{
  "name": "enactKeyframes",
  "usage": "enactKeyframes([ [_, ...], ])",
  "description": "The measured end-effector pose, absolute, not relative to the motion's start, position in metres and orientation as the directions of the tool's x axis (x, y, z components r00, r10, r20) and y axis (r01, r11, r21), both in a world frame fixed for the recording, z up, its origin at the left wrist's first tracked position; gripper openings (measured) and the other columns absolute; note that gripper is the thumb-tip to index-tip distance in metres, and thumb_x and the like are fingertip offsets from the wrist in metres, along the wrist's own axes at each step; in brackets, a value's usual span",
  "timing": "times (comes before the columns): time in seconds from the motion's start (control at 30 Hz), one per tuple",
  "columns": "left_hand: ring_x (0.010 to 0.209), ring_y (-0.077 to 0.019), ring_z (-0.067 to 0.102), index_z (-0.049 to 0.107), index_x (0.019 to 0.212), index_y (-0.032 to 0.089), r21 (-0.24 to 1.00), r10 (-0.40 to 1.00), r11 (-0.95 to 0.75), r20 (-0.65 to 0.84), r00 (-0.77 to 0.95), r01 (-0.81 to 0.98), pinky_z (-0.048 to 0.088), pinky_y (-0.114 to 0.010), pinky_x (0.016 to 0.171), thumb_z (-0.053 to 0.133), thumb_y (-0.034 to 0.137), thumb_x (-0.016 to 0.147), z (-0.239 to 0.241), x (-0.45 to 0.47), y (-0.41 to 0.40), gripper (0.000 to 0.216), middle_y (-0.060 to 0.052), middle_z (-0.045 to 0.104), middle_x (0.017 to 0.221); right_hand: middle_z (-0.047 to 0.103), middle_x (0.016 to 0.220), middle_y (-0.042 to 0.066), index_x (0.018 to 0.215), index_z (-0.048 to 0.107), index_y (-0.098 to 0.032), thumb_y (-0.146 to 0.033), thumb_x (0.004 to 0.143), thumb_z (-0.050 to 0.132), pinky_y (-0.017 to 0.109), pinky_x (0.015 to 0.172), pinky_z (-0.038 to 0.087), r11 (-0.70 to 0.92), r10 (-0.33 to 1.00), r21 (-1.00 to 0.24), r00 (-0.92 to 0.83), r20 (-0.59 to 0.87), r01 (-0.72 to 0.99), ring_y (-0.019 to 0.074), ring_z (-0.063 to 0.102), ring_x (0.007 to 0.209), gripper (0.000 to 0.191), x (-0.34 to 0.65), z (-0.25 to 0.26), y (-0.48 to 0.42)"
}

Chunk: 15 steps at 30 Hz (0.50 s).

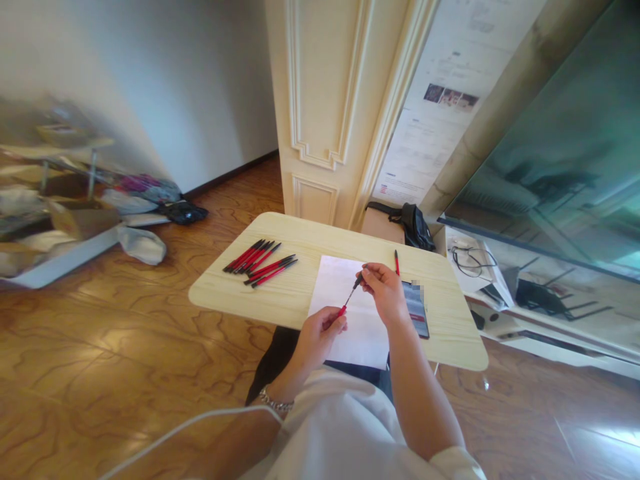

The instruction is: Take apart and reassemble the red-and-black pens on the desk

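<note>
Over a white sheet of paper (353, 340), my left hand (320, 330) is closed on a red pen barrel (341, 311). My right hand (384, 291) pinches a black pen end piece (359, 280) above it and to the right. A thin refill (349, 297) spans the gap between the two parts. Several red and black pens (255, 257) lie side by side on the table's left part. One more red pen (397, 262) lies beyond my right hand. A flat dark-blue item (419, 313) rests beside my right forearm, partly hidden by it.
The pale wooden table (453, 313) has rounded corners. A black bag (415, 225) and a white box with cables (473, 260) stand behind it, near a large screen (565, 147). Boxes and bags (75, 227) clutter the floor at left. A white cable (200, 419) crosses my left arm.
</note>
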<state>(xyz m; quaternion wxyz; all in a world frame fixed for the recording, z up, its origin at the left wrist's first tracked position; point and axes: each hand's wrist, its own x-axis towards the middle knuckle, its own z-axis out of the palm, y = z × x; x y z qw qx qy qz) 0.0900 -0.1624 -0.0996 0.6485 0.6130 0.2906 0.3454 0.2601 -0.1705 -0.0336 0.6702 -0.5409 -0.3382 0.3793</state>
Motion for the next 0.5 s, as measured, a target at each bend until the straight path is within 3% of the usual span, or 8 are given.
enactKeyframes([
  [0.5,0.071,-0.0170,0.063,0.063,0.098,0.014,0.989,0.793,0.090,0.001,0.610,-0.119,0.049,-0.027,0.066,0.057,0.042,0.082,-0.094,0.090,-0.166,0.032,-0.006,0.068,0.075,0.068,0.077,0.005,0.089,0.060,-0.018,-0.037,0.074,0.066,0.027,0.057,0.044,0.052,0.937,-0.997,0.349,0.030,-0.052,0.0137,0.058,0.063,0.025,0.244,-0.050,-0.187],
])
